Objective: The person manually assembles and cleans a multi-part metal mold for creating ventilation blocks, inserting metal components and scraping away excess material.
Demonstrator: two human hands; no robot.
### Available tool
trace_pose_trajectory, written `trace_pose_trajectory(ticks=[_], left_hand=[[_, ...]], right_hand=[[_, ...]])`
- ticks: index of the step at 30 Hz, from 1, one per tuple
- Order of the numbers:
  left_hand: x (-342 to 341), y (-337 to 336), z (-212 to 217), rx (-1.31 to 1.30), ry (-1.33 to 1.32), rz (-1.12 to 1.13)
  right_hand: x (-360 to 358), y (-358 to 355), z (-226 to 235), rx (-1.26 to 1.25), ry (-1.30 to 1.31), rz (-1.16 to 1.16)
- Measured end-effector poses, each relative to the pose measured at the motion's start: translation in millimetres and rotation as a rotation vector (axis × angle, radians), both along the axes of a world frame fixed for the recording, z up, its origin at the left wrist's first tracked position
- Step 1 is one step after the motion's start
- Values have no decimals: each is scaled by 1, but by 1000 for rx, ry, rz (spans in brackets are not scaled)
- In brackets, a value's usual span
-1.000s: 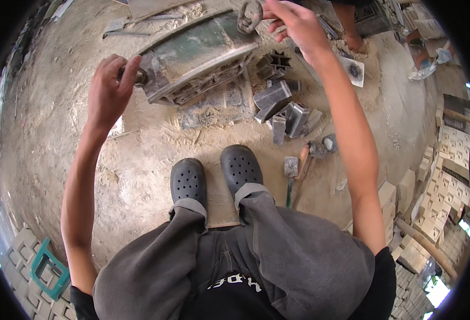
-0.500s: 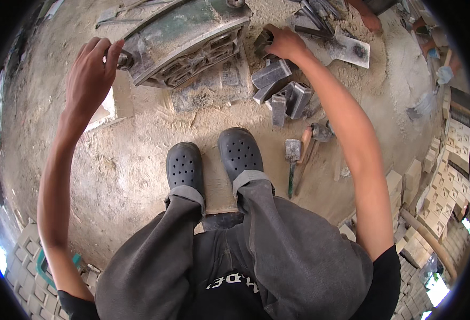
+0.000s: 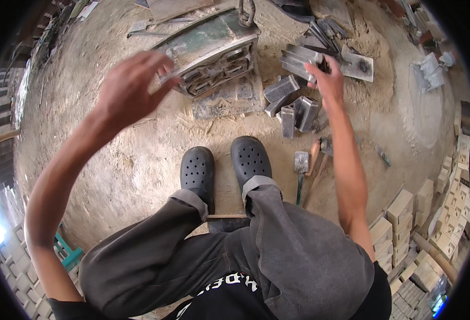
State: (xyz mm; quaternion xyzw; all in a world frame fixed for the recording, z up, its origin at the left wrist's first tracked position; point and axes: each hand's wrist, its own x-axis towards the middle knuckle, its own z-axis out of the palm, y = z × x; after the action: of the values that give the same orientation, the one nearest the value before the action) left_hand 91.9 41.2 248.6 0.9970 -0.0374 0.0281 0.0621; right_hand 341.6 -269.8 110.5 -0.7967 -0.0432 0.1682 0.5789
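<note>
My left hand (image 3: 131,88), smeared by motion, hovers over the left end of a heavy green metal mould (image 3: 208,40). Its fingers are apart and hold nothing. The mould stands tilted, with an openwork patterned face caked in pale powder and a ring handle (image 3: 247,15) at its right end. In my right hand (image 3: 328,80) the fingers close around the end of a grey ridged metal block (image 3: 298,58), raised over the powdery ground. Below that block lie several dark metal blocks (image 3: 288,114) in a loose pile.
A small trowel (image 3: 301,162) and a wooden-handled hammer (image 3: 315,154) lie right of my shoes. Beyond the pile are a flat metal plate (image 3: 357,66) and dark bars (image 3: 325,33). Pale blocks (image 3: 400,213) are stacked at the right, and a green tool (image 3: 69,253) rests at lower left.
My left hand has let go of the mould's left handle and moved right. My right hand has lifted the ridged metal block and shifted right with it. The head view has shifted slightly.
</note>
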Motion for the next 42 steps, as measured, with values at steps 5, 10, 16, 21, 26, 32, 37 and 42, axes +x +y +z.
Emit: trace_pose_trajectory(ticks=[5, 10, 16, 21, 26, 32, 37, 42], left_hand=[[-1, -59, -97, -582, 638, 381], [14, -136, -175, -1247, 650, 917], [39, -163, -182, -1881, 35, 1074], [39, -129, -205, -1944, -1, 1052], [36, -118, -202, -1849, 36, 1064], [34, -111, -196, -1686, 127, 997], [34, -109, -198, -1661, 88, 984], [36, -111, -198, -1608, 80, 1001]], right_hand=[[-94, -12, -23, 351, 325, -160], [-168, 15, -70, 589, 549, -185], [-189, 51, -98, 722, 518, -72], [-176, 74, -108, 570, 284, 144], [-182, 80, -108, 561, 134, 147], [-186, 71, -110, 475, 354, 91], [-175, 71, -97, 588, 570, 154], [-181, 75, -91, 653, 447, 40]])
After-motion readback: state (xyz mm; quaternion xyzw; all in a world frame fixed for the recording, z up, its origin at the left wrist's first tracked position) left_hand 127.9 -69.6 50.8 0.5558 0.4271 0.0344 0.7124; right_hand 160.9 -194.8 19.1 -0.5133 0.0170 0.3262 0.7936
